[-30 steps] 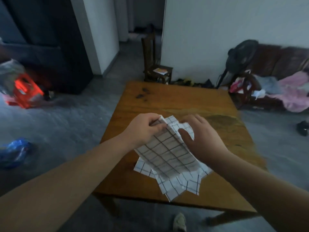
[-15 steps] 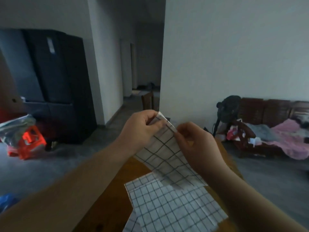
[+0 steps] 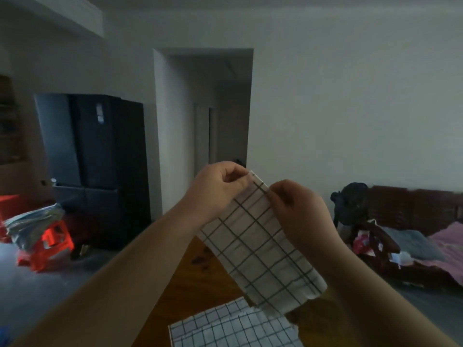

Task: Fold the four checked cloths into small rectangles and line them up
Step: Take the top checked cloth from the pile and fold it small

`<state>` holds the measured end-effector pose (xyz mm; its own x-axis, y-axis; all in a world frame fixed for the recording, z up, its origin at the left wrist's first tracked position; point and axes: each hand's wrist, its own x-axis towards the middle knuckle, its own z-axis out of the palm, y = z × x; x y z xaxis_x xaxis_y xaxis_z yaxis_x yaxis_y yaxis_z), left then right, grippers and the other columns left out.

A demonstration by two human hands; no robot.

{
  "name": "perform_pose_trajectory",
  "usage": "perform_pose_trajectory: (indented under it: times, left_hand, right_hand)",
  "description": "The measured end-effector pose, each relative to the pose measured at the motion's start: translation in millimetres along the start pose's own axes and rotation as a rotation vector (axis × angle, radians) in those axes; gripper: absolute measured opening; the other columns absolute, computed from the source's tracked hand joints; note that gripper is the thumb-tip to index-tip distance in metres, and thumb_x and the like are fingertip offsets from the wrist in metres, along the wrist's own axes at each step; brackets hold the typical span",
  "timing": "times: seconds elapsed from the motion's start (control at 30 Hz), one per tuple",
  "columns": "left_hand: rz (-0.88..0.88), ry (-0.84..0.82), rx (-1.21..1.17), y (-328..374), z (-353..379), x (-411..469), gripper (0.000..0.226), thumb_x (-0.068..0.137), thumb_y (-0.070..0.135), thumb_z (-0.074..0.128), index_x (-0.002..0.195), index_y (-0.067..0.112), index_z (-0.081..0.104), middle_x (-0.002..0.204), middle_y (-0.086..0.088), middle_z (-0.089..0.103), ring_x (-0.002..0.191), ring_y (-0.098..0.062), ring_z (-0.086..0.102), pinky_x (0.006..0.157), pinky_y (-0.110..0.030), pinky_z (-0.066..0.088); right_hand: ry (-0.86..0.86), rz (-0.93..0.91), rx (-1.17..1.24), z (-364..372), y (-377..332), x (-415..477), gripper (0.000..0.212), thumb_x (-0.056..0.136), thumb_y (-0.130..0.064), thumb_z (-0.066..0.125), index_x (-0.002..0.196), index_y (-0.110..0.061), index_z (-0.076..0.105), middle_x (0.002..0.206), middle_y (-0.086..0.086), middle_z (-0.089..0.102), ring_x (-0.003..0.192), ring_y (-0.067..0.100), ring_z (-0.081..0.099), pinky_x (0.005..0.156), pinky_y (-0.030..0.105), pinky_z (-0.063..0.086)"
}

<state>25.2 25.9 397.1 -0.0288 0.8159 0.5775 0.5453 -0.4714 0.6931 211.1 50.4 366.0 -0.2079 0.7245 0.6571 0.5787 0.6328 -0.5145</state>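
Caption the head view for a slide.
Left hand and right hand pinch the top edge of a checked cloth held above the wooden table, other checked cloths lying below.

I see bare brown wooden tabletop [image 3: 205, 291] open at left and far. The hanging white checked cloth [image 3: 260, 251] blocks the middle above it, and flat white checked cloths [image 3: 225, 329] cover the near part.

A dark fridge [image 3: 100, 156] stands by the doorway [image 3: 220, 108], an orange stool [image 3: 50, 244] left, a fan [image 3: 350, 204] right.
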Motion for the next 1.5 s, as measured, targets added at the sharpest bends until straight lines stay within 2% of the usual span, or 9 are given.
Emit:
perform_pose_trajectory:
  times: [0.17,0.3,0.37,0.47,0.67,0.93,1.1,1.3,1.5]
  left_hand:
    - [0.041,0.043,0.081,7.8,25.7,14.8,0.005,0.094,0.035,0.068,0.099,0.033,0.07,0.092,0.016,0.07,0.086,0.009,0.062,0.073,-0.013,0.05]
    - [0.112,0.052,0.166,15.3,43.2,25.6,0.003,0.092,0.036,0.071,0.092,0.036,0.068,0.108,0.02,0.062,0.083,0.019,0.052,0.07,-0.007,0.038]
    - [0.111,0.037,0.143,20.4,50.4,29.8,0.002,0.092,0.035,0.071,0.092,0.034,0.07,0.105,0.021,0.065,0.083,0.02,0.054,0.07,-0.006,0.042]
    - [0.098,0.019,0.061,22.9,58.4,31.9,0.003,0.092,0.033,0.072,0.093,0.031,0.072,0.087,0.017,0.071,0.083,0.008,0.064,0.07,-0.008,0.05]
    - [0.077,0.053,0.027,18.9,69.6,26.9,0.003,0.092,0.028,0.073,0.093,0.027,0.071,0.086,0.011,0.073,0.082,0.0,0.067,0.074,-0.019,0.057]
    - [0.062,0.047,-0.014,15.5,68.3,23.0,0.01,0.09,0.021,0.075,0.096,0.024,0.068,0.09,0.009,0.074,0.085,-0.004,0.07,0.081,-0.022,0.058]
    - [0.054,0.005,0.025,9.4,58.4,22.1,0.014,0.091,0.025,0.074,0.104,0.03,0.071,0.095,0.013,0.075,0.09,0.004,0.069,0.083,-0.02,0.056]
    - [-0.064,-0.042,0.137,-13.5,40.4,5.7,0.018,0.094,0.033,0.069,0.111,0.035,0.074,0.102,0.021,0.072,0.096,0.007,0.064,0.087,-0.02,0.053]
    - [-0.108,-0.006,0.129,-20.0,23.4,-5.2,0.01,0.094,0.032,0.068,0.099,0.039,0.073,0.099,0.019,0.072,0.097,0.003,0.064,0.086,-0.021,0.05]
  right_hand:
    - [-0.034,-0.002,0.005,-16.7,26.2,7.4,0.009,0.1,-0.035,0.055,0.097,-0.039,0.062,0.079,-0.016,0.067,0.072,-0.003,0.062,0.057,0.011,0.05]
    - [0.007,0.009,0.078,-24.7,40.3,12.9,0.007,0.098,-0.036,0.058,0.095,-0.041,0.062,0.08,-0.013,0.069,0.074,0.0,0.064,0.065,0.025,0.059]
    - [0.034,0.012,0.117,-27.5,43.1,16.6,0.007,0.096,-0.038,0.059,0.096,-0.036,0.065,0.081,-0.013,0.07,0.075,-0.002,0.064,0.066,0.025,0.059]
    - [0.059,0.02,0.175,-31.9,44.5,21.8,0.008,0.094,-0.038,0.061,0.092,-0.033,0.066,0.078,-0.012,0.069,0.073,-0.002,0.064,0.061,0.018,0.054]
    - [0.061,0.054,0.18,-32.4,49.8,25.9,0.01,0.094,-0.032,0.065,0.084,-0.032,0.068,0.074,-0.013,0.069,0.072,-0.006,0.062,0.057,0.008,0.045]
    - [0.092,0.049,0.232,-21.4,45.9,22.6,0.009,0.092,-0.03,0.066,0.083,-0.029,0.067,0.074,-0.012,0.069,0.071,-0.003,0.062,0.056,0.006,0.042]
    - [0.126,0.089,0.241,-18.7,45.8,25.2,0.011,0.094,-0.031,0.065,0.083,-0.028,0.067,0.074,-0.01,0.068,0.07,-0.002,0.061,0.058,0.01,0.043]
    - [0.134,0.18,0.395,-18.6,45.8,21.3,0.01,0.095,-0.031,0.063,0.088,-0.027,0.069,0.08,-0.006,0.07,0.071,0.004,0.063,0.066,0.026,0.054]
    - [0.123,0.181,0.397,-18.2,43.4,21.8,0.012,0.096,-0.029,0.062,0.088,-0.027,0.07,0.076,-0.011,0.069,0.068,-0.004,0.061,0.062,0.021,0.047]
